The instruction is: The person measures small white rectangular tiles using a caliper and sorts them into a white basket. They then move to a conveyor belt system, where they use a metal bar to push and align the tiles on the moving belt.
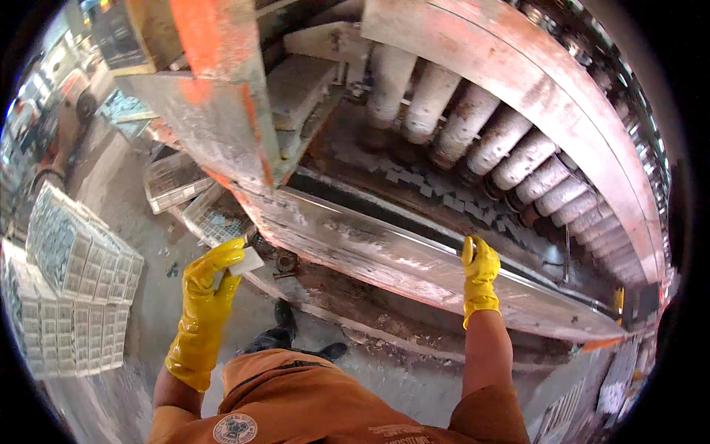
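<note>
My left hand [214, 270], in a long yellow rubber glove, pinches a small flat pale square tile [248, 262] between thumb and fingers, in front of the machine's left end. My right hand [481, 268], gloved the same way, is over the machine's long metal front edge [384, 248]. Its fingers are curled in, and whatever they may hold is hidden. Beyond that edge runs a dark strip [370, 207]. Behind it, many small grey square pieces [458, 201] lie scattered on the dark bed below a row of thick rollers [466, 126].
Stacked pale plastic crates [85, 281] stand on the floor at left, the upper one filled with small pieces. More crates [174, 181] sit against the machine's left end. An orange-painted metal post [222, 44] rises at the upper left. My dark shoes [285, 318] are near the machine's base.
</note>
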### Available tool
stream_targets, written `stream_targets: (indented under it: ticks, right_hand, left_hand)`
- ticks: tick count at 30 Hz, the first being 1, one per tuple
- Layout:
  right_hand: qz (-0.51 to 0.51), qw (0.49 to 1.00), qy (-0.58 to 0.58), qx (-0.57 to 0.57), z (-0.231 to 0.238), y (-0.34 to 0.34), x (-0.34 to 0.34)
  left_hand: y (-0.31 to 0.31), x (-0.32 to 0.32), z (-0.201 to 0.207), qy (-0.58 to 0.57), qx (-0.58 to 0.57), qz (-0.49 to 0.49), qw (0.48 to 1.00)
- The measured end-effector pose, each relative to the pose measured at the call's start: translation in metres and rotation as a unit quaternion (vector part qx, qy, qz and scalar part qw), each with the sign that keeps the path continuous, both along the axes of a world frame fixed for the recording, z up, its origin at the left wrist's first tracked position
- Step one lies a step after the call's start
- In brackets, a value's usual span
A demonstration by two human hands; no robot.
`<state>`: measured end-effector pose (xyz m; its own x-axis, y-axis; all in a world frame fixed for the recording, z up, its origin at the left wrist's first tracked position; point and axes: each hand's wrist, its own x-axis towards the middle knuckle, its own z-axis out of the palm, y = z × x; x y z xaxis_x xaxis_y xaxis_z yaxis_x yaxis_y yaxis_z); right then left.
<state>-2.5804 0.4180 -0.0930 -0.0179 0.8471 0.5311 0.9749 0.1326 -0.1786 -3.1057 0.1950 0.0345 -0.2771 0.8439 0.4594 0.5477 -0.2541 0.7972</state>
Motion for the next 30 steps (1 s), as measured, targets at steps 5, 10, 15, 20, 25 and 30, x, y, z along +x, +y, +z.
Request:
stream_targets:
  ticks: [5, 10, 15, 20, 25, 30]
  right_hand:
    - [0.02, 0.999, 0.013, 0.035, 0.008, 0.009, -0.002]
    - [0.017, 0.999, 0.01, 0.039, 0.006, 0.022, 0.004]
    - [0.02, 0.999, 0.02, 0.024, 0.016, 0.039, 0.001]
    - [0.01, 1.0, 0.007, 0.017, 0.018, 0.057, 0.006]
    - [0.0, 1.0, 0.014, -0.009, 0.022, 0.073, 0.007]
    - [0.001, 1.0, 0.008, -0.02, 0.023, 0.093, 0.011]
  left_hand:
    - [0.026, 0.009, -0.002, -0.002, -0.064, 0.02, 0.998]
    - [0.063, 0.019, -0.007, 0.022, -0.111, -0.003, 0.994]
    - [0.103, 0.03, -0.015, 0.028, -0.129, -0.033, 0.991]
    - [0.144, 0.042, -0.017, 0.018, -0.155, -0.078, 0.985]
    - [0.183, 0.053, -0.017, -0.022, -0.212, -0.093, 0.973]
    - [0.223, 0.063, -0.016, 0.002, -0.219, -0.104, 0.97]
